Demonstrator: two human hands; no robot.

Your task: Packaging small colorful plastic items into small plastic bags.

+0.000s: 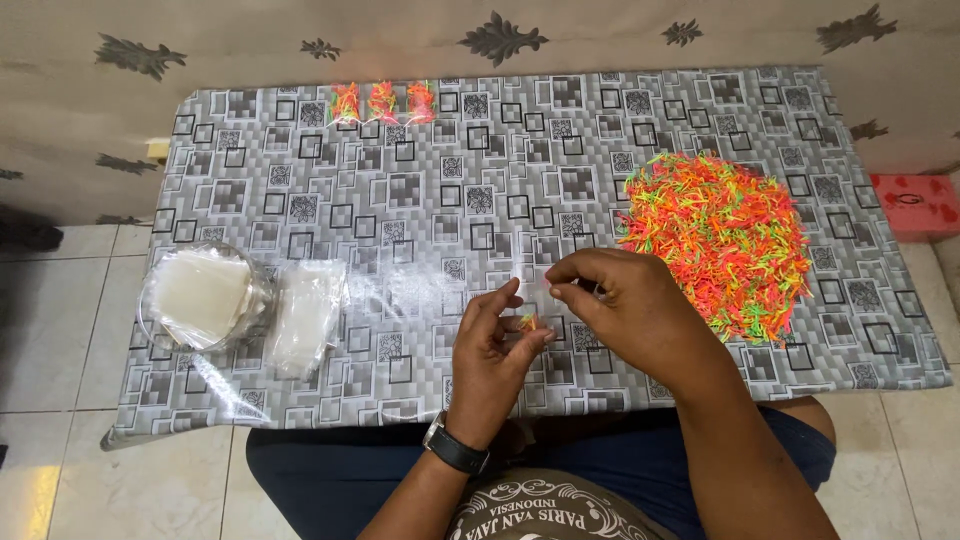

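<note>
Three filled small bags (pixel 383 102), one heap of coloured sticks (pixel 722 238), two stacks of clear bags (pixel 240 305), two hands (pixel 560 320)

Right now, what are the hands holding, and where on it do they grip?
The left hand pinches a few small orange and green sticks between its fingertips. The right hand seems to pinch the top edge of a clear little bag, too faint to confirm.

Your left hand (pixel 495 345) pinches a few coloured bits (pixel 528 322), too small to identify. The clear bag (pixel 535 275) between your hands barely shows. Red box (pixel 915 205) is cut by the right edge. Your forearms run off the bottom edge.
</note>
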